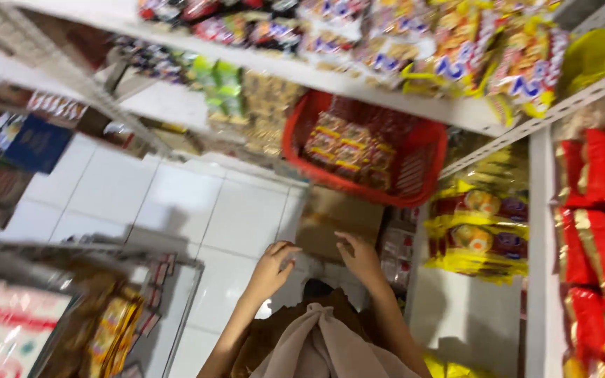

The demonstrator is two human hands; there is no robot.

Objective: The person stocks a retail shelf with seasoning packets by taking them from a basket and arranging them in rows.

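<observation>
I look down a shop aisle. My left hand and my right hand both grip the near edge of a brown cardboard box that stands on the white tiled floor. Just beyond the box sits a red plastic basket filled with red snack packets. The picture is blurred, so the fingers' exact hold is hard to make out.
White shelves above carry yellow and red snack bags. Yellow packets and red packets fill the shelf at right. A wire rack with small packets stands at lower left. More goods line the far left.
</observation>
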